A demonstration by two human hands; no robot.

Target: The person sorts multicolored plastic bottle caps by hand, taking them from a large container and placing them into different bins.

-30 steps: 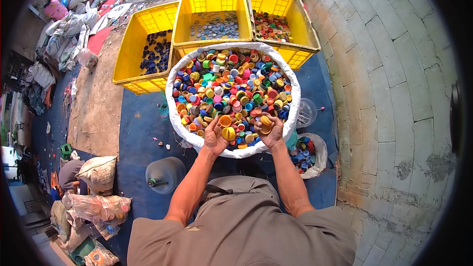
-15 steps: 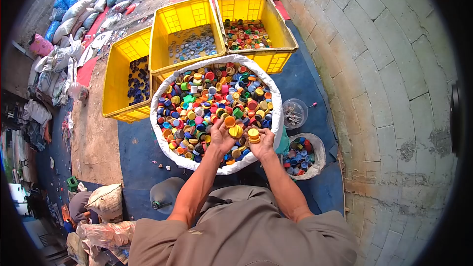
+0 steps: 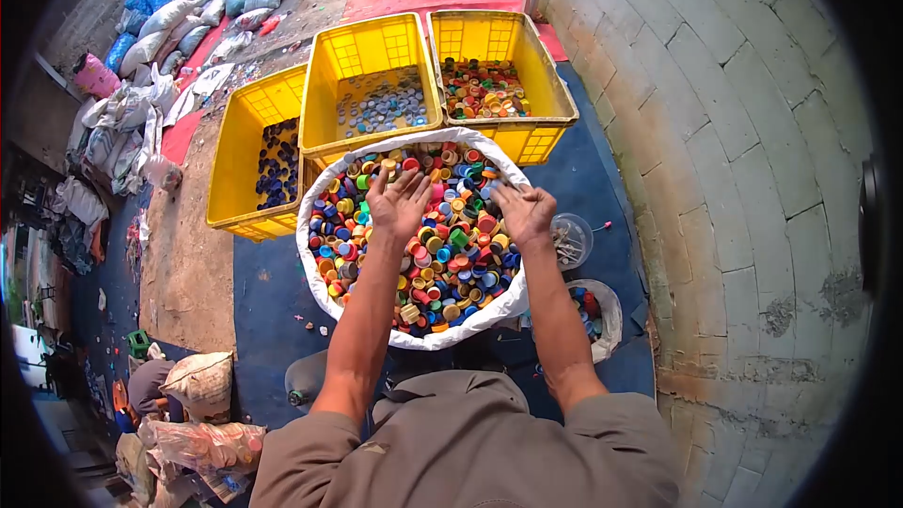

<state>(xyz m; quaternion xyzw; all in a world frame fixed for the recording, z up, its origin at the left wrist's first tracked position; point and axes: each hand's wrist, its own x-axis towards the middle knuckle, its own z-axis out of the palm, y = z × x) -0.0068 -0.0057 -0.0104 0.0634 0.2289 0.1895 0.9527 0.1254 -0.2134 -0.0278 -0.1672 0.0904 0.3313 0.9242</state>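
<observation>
A round white sack (image 3: 315, 284) brimming with mixed bottle caps (image 3: 461, 263) stands in front of me. Over its left-centre part, my left hand (image 3: 400, 204) is held palm up with the fingers spread, and I see no cap resting in it. My right hand (image 3: 527, 214) is above the sack's right rim, its fingers loosely bent and apart, holding nothing that I can make out. Beyond the sack sit three yellow crates: the left one (image 3: 229, 165) has dark blue caps, the middle one (image 3: 324, 71) pale ones, and the right one (image 3: 546, 75) red, orange and green ones.
Right of the sack are a clear tub (image 3: 572, 241) and a small white sack (image 3: 609, 315) of caps, near the block wall (image 3: 734, 179). Filled bags (image 3: 169, 19) are heaped at the far left. Another sack (image 3: 199, 386) and plastic bags lie at lower left.
Both hands have moved forward and apart. The yellow and orange caps they held are out of them, and the fingers have opened. My view has tilted, so the crates appear lower.
</observation>
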